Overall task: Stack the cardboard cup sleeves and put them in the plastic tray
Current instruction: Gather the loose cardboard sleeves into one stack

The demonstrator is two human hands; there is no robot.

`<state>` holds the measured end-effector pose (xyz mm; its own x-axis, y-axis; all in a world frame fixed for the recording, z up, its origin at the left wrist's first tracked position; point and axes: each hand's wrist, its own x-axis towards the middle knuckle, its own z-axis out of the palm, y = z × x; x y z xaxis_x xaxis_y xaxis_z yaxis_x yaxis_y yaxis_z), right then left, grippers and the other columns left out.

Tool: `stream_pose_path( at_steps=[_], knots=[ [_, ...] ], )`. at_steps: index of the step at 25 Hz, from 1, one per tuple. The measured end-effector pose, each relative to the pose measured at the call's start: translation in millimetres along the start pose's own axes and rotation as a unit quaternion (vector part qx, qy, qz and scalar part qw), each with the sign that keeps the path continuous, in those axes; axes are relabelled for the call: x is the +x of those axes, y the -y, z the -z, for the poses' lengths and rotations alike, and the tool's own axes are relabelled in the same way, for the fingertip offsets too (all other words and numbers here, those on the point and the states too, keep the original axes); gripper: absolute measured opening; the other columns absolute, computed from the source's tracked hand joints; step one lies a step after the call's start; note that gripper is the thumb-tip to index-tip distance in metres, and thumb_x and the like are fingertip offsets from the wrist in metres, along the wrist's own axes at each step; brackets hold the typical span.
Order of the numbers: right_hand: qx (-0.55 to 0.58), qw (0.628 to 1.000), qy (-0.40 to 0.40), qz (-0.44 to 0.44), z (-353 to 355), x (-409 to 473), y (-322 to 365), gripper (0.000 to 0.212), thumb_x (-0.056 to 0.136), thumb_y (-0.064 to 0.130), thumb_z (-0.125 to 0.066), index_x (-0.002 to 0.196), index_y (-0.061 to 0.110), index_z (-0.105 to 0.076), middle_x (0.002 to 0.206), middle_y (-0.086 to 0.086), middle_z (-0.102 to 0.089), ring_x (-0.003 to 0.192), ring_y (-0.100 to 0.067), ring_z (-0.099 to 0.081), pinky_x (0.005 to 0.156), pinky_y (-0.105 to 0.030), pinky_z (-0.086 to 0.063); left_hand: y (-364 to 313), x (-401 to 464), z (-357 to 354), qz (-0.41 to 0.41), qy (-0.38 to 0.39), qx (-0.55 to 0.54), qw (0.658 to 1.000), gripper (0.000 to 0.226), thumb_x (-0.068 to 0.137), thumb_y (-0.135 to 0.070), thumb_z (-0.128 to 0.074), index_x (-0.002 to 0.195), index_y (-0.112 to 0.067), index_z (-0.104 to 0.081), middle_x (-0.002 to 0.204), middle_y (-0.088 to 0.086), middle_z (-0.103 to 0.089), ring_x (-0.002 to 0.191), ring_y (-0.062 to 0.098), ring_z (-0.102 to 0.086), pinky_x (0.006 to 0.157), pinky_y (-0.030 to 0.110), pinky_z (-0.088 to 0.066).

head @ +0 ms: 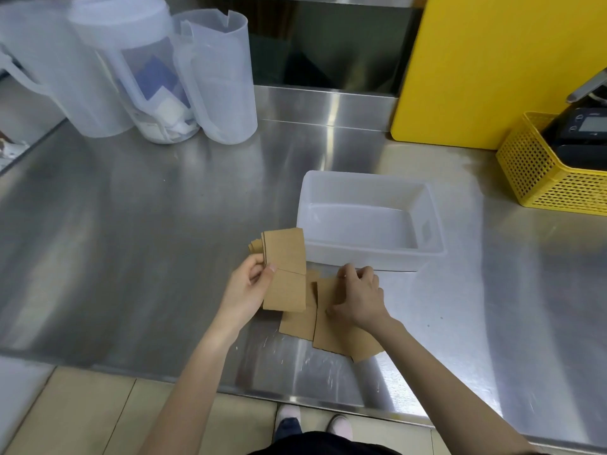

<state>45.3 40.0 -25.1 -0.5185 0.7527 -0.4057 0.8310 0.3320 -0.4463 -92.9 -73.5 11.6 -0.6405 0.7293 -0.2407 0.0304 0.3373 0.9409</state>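
On the brushed steel worktop (147,224), near its front edge, the left hand (249,287) grips a gathered stack of flat brown cardboard cup sleeves (285,270) between thumb and fingers, their long axis running from the front edge toward the back, the stack lifted and tilted toward the right. The right hand (359,297) is curled down with fingertips pinching at the loose brown sleeves (328,323) lying overlapped on the worktop just beside the held stack, so it is the nearer hand to them. The translucent white rectangular plastic tray (433,224) sits empty just behind both hands, toward the back and right, its long side across the worktop. The next sleeve probably goes leftward onto the stack. No writing is legible on sleeves or tray.
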Motion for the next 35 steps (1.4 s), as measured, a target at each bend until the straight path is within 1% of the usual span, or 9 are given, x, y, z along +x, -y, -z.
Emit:
stream_pose_path(
  at_steps=[7,9,13,15,18,22,26,30,35],
  knots=[
    [0.232,0.972,-0.007,0.04,25.5,-16.4,-18.6,0.05,0.088,0.005,-0.046,0.133,0.024,-0.038,0.094,-0.007,-0.054,0.083,-0.02,-0.049,0.062,-0.024,-0.04,-2.0,-4.9,-6.0,-0.003,0.01,0.0,1.0,0.009,0.09,-0.016,-0.046,0.096,-0.016,-0.053,0.088,-0.01,-0.062,0.082,0.0,-0.057,0.065,-0.001,-0.04],
    [0.298,0.954,-0.012,0.031,37.4,-20.6,-25.4,0.047,0.089,0.007,-0.045,0.132,0.025,-0.04,0.093,-0.008,-0.057,0.082,-0.019,-0.051,0.067,-0.019,-0.042,-3.7,-7.3,-8.3,-0.001,0.012,-0.005,1.0,0.008,0.09,-0.015,-0.046,0.095,-0.016,-0.053,0.089,-0.009,-0.063,0.082,0.001,-0.057,0.066,0.0,-0.041],
    [0.413,0.91,-0.006,0.024,53.5,-24.8,-24.6,0.04,0.089,0.011,-0.051,0.127,0.02,-0.046,0.092,-0.007,-0.058,0.086,-0.018,-0.055,0.084,-0.028,-0.046,-6.3,-9.3,-13.7,0.002,0.02,0.002,1.0,0.011,0.09,-0.016,-0.046,0.099,-0.014,-0.052,0.097,-0.002,-0.062,0.09,0.011,-0.057,0.081,0.02,-0.044],
    [0.439,0.898,-0.01,0.031,56.5,-24.1,-18.0,0.037,0.088,0.013,-0.054,0.124,0.016,-0.049,0.091,-0.005,-0.059,0.088,-0.017,-0.057,0.087,-0.031,-0.047,-8.2,-10.3,-18.2,-0.003,0.035,0.011,0.999,0.01,0.091,-0.016,-0.046,0.099,-0.015,-0.051,0.091,-0.011,-0.061,0.088,0.006,-0.056,0.077,0.01,-0.043],
    [0.439,0.897,-0.013,0.045,56.0,-22.8,-6.5,0.022,0.087,0.015,-0.058,0.108,0.015,-0.057,0.09,-0.005,-0.057,0.089,-0.019,-0.056,0.088,-0.034,-0.049,-10.5,-13.1,-23.7,-0.001,0.059,0.008,0.998,0.015,0.091,-0.016,-0.045,0.103,-0.011,-0.052,0.095,-0.011,-0.061,0.091,0.005,-0.057,0.071,-0.001,-0.04],
    [0.391,0.918,-0.049,0.043,48.3,-20.8,4.4,0.02,0.083,0.021,-0.063,0.102,0.016,-0.058,0.083,0.006,-0.056,0.086,-0.017,-0.056,0.081,-0.028,-0.049,-12.3,-16.3,-28.2,0.013,0.083,0.011,0.996,0.028,0.091,-0.022,-0.045,0.115,-0.011,-0.051,0.115,-0.001,-0.059,0.108,0.009,-0.055,0.089,0.017,-0.039],
    [0.349,0.933,-0.07,0.041,40.4,-20.9,15.0,0.034,0.082,0.027,-0.064,0.111,0.011,-0.056,0.093,0.001,-0.059,0.088,-0.018,-0.057,0.083,-0.035,-0.051,-12.8,-20.0,-33.4,0.009,0.099,0.001,0.995,0.008,0.09,-0.021,-0.047,0.093,-0.028,-0.051,0.097,-0.013,-0.06,0.076,-0.022,-0.056,0.069,-0.002,-0.042],
    [0.325,0.941,-0.08,0.048,37.1,-21.5,17.5,0.036,0.082,0.03,-0.064,0.11,0.01,-0.055,0.084,0.006,-0.055,0.082,-0.015,-0.056,0.07,-0.023,-0.048,-9.1,-19.7,-33.2,0.013,0.099,0.008,0.995,0.027,0.088,-0.024,-0.051,0.113,-0.014,-0.049,0.112,-0.007,-0.059,0.095,-0.003,-0.057,0.08,0.003,-0.042],
    [0.324,0.944,-0.057,0.038,37.6,-24.3,10.6,0.02,0.091,0.03,-0.049,0.099,0.013,-0.056,0.084,0.002,-0.059,0.081,-0.017,-0.058,0.064,-0.019,-0.043,-9.1,-18.3,-26.9,-0.006,0.072,-0.015,0.997,0.01,0.089,-0.016,-0.049,0.099,-0.017,-0.049,0.091,-0.015,-0.058,0.075,-0.014,-0.054,0.06,-0.004,-0.042]
  ],
)
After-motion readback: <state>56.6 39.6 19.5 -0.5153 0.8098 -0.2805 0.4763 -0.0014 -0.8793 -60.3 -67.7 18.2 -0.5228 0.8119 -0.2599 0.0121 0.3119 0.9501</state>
